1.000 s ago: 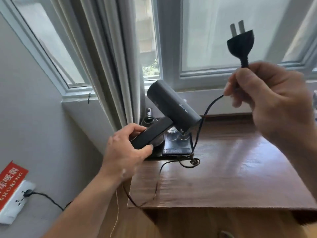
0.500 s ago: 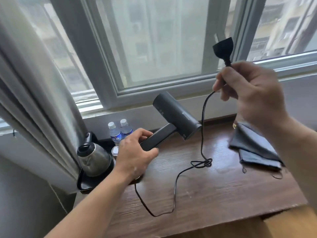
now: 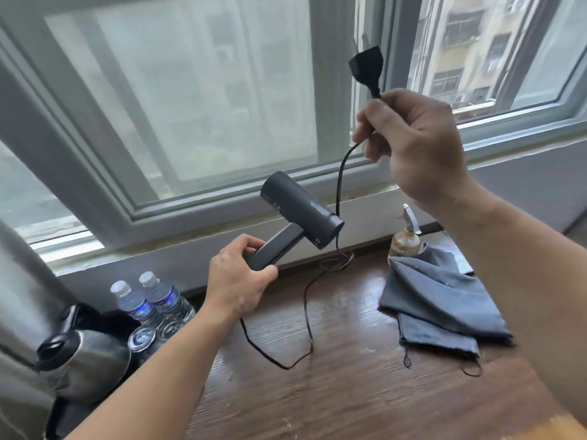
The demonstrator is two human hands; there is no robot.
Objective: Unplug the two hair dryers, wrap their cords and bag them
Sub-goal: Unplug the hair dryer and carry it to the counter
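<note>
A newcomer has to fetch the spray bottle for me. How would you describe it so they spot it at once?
Start at the wooden desk under the window and go to its back right edge, behind the grey cloth bags. The spray bottle stands by the wall; unlike the two blue-labelled water bottles at the left, it is squat, amber-tinted and has a trigger head.

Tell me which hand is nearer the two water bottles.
Left. The left hand grips the dryer handle just right of the bottles; the right hand holds the cord far up-right.
</note>
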